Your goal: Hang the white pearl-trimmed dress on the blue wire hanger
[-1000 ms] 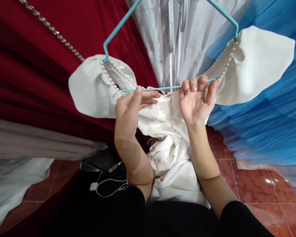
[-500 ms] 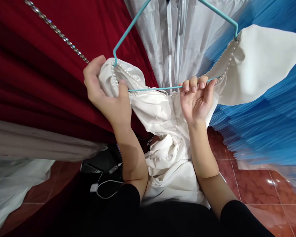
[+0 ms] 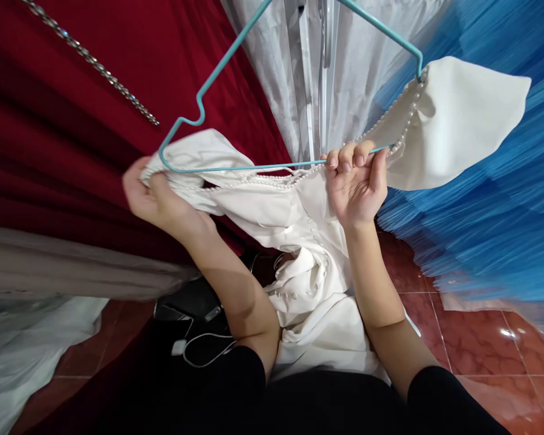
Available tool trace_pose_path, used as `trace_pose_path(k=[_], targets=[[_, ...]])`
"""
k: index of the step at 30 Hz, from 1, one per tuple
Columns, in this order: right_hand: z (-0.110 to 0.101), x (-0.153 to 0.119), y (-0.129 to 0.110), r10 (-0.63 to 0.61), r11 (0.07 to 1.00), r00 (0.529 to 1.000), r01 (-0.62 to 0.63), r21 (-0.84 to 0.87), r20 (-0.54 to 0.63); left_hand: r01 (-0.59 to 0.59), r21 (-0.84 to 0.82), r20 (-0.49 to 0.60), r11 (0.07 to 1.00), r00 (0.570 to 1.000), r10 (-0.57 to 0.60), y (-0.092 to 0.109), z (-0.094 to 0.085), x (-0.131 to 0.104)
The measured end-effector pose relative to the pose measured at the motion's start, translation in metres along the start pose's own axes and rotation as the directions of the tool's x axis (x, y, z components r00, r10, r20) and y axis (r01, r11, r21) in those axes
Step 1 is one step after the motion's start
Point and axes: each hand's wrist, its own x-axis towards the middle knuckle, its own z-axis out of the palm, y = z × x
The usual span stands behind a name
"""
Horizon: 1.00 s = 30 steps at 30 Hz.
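Note:
A white dress [image 3: 272, 211] with pearl-beaded edges hangs partly on a light-blue hanger [image 3: 226, 57]. My left hand [image 3: 163, 196] is closed on the dress's left shoulder part, below the hanger's lower left corner; that side is off the hanger's notch. My right hand [image 3: 356, 181] grips the hanger's thin bottom bar near its right end, palm toward me. At the right notch of the hanger sits the pearl strap, and the white right sleeve [image 3: 466, 121] spreads out beside it. The bodice and buttoned skirt fall in folds between my forearms.
Red fabric [image 3: 172, 54] with a rhinestone strand [image 3: 95, 63] hangs at left. Blue tulle [image 3: 494, 223] fills the right side. Behind the hanger are white cloth [image 3: 272, 66] and metal poles [image 3: 325, 78]. A black bag [image 3: 190, 299] and white cable [image 3: 204, 362] lie low at left.
My left hand has moved left and down with the dress's shoulder, which has come off the hanger's left notch. The hanger and my right hand have shifted slightly left.

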Motion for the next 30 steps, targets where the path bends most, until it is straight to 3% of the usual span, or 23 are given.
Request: trace_pose_path(k=[3,7,8,12,17,19,21,22,24,27,28,30], targets=[[0.002,-0.001,-0.001,0.014,0.999,1.000,-0.014,0.051,0.005,0.112,0.055,0.201,0.992,0.972,-0.121,-0.005,-0.003,-0.032],[0.005,-0.002,-0.003,0.004,0.993,1.000,-0.007,0.120,0.025,0.290,-0.009,0.553,0.957,0.799,-0.237,0.021,0.027,-0.065],[0.005,-0.003,-0.003,0.011,0.994,1.000,-0.014,0.113,0.019,0.314,-0.080,0.567,0.946,0.795,-0.216,0.031,0.037,-0.071],[0.004,-0.002,-0.001,0.057,0.997,0.998,-0.057,0.042,-0.004,0.320,-0.293,0.441,0.901,0.881,-0.169,0.060,0.065,-0.090],[-0.004,-0.005,-0.020,0.190,0.979,0.981,-0.187,-0.078,0.028,0.316,-0.224,0.357,0.922,0.907,-0.224,0.071,0.075,-0.101],[-0.008,-0.011,-0.034,0.284,0.939,0.957,-0.265,-0.219,0.059,0.319,-0.210,0.332,0.924,0.912,-0.240,0.070,0.077,-0.102],[-0.010,-0.019,-0.049,0.310,0.885,0.948,-0.261,-0.385,0.070,0.330,-0.220,0.322,0.918,0.913,-0.251,0.068,0.079,-0.102],[-0.010,-0.022,-0.055,0.269,0.870,0.962,-0.221,-0.440,0.049,0.336,-0.220,0.321,0.916,0.911,-0.257,0.067,0.080,-0.102],[-0.009,-0.027,-0.065,0.059,0.865,0.997,-0.078,-0.496,-0.055,0.342,-0.204,0.313,0.917,0.911,-0.270,0.065,0.082,-0.103],[-0.006,-0.023,-0.074,-0.301,0.764,0.936,0.123,-0.634,-0.182,0.331,-0.183,0.283,0.926,0.920,-0.273,0.064,0.083,-0.104],[-0.006,-0.019,-0.075,-0.347,0.706,0.924,0.144,-0.694,-0.161,0.325,-0.194,0.274,0.926,0.924,-0.267,0.064,0.084,-0.105],[-0.007,-0.011,-0.077,-0.307,0.632,0.948,0.137,-0.763,-0.085,0.317,-0.227,0.270,0.921,0.929,-0.253,0.066,0.084,-0.105]])
